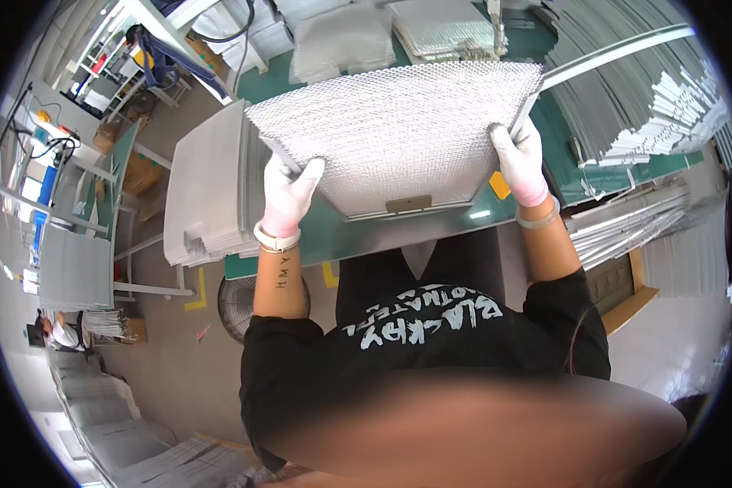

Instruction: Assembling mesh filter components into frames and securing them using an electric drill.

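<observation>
A large silver mesh filter panel (pixel 398 130) with a metal frame and a small latch plate at its near edge is held tilted over a green work table (pixel 333 236). My left hand (pixel 289 191), in a white glove, grips the panel's left edge near the near corner. My right hand (pixel 519 159), also gloved, grips the right edge. Both forearms rise from my black shirt at the lower edge.
A tall stack of similar mesh panels (pixel 211 187) sits on the table's left end. Bundles of long metal strips (pixel 634 89) lie to the right. More mesh sheets (pixel 342 41) lie at the far side. A floor fan (pixel 236 305) stands below. Another person (pixel 57 329) sits far left.
</observation>
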The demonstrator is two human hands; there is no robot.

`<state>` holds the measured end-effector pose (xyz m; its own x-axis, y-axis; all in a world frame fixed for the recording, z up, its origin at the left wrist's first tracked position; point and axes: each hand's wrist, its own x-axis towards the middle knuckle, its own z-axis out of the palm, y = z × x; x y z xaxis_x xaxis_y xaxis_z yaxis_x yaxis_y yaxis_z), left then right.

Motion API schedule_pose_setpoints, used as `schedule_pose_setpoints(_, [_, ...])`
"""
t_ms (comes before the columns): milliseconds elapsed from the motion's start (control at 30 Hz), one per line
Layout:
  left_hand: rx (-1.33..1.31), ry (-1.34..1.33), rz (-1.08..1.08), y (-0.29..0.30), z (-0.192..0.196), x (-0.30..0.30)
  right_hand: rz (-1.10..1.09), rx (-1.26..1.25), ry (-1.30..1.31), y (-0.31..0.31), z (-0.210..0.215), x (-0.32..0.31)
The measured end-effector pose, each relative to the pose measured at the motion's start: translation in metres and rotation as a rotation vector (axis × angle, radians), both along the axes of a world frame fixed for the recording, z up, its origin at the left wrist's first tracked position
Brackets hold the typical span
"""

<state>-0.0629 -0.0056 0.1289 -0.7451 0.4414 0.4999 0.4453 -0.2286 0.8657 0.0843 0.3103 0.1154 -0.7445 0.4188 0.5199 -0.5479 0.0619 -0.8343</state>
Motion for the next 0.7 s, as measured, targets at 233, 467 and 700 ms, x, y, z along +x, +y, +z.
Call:
schedule_pose_setpoints(233, [0.281, 0.109, 0.151, 0.021, 0.024, -0.002, 0.015, -0.049, 0.015, -0.003, 0.001, -0.001])
schedule_pose_setpoints(467, [0.340, 0.052, -0.075, 0.014, 0.027, -0.007, -0.032, -0.064, 0.013, 0.000, 0.000, -0.007])
schedule_pose_setpoints(700, [0.225, 0.033, 0.030, 0.012, 0.033, -0.008, -0.033, -0.051, 0.046, -0.002, -0.004, -0.006])
